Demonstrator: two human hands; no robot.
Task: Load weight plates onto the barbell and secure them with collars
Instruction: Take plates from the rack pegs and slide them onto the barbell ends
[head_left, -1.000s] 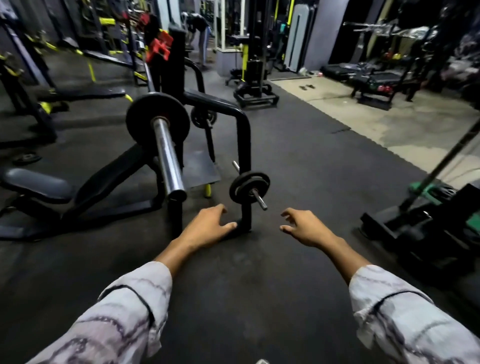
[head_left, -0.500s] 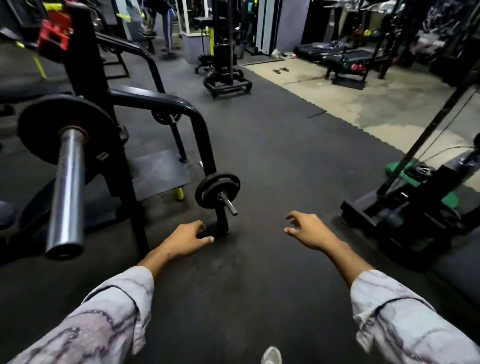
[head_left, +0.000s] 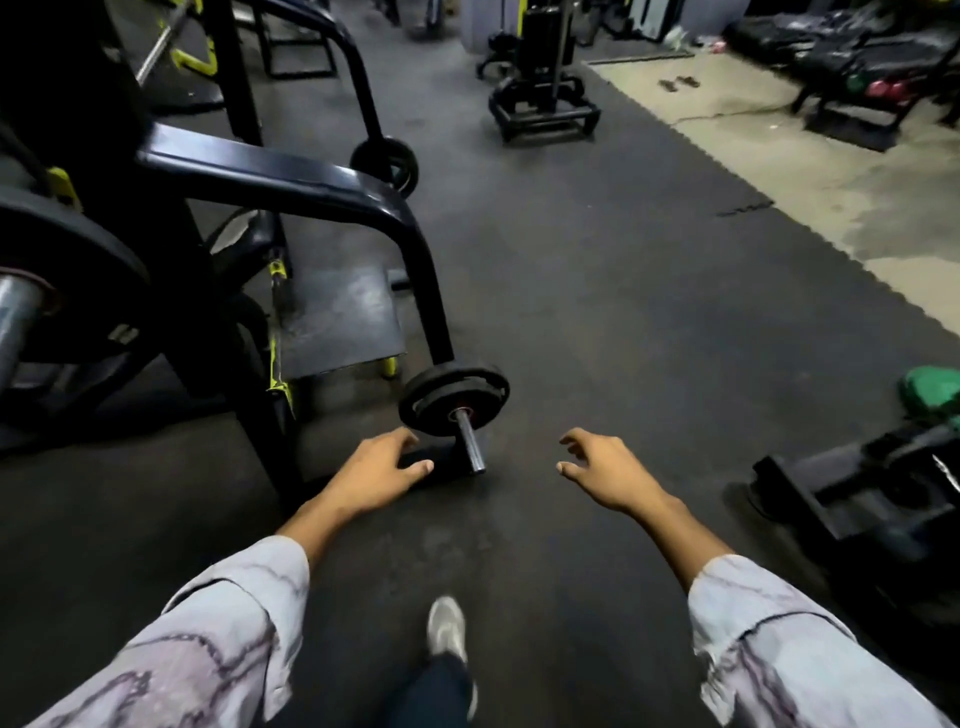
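A small black weight plate (head_left: 453, 397) hangs on a short steel storage peg (head_left: 471, 442) low on the black rack frame (head_left: 291, 182). My left hand (head_left: 376, 470) reaches just left of and below that plate, fingers apart, holding nothing. My right hand (head_left: 605, 467) is stretched out to the right of the peg, fingers spread and empty. At the far left edge the barbell sleeve (head_left: 15, 322) sticks out toward me with a large black plate (head_left: 88, 275) on it. No collar is visible.
Another small plate (head_left: 387, 161) hangs on the rack's far leg. A black machine base (head_left: 857, 499) with a green part sits on the right. A cable machine base (head_left: 543, 111) stands farther back. My shoe (head_left: 447, 629) steps on the dark rubber floor.
I have walked closer and looked down: the small plate on the peg is now nearer and bigger, the barbell sleeve has slid to the left edge, and my foot has come into view.
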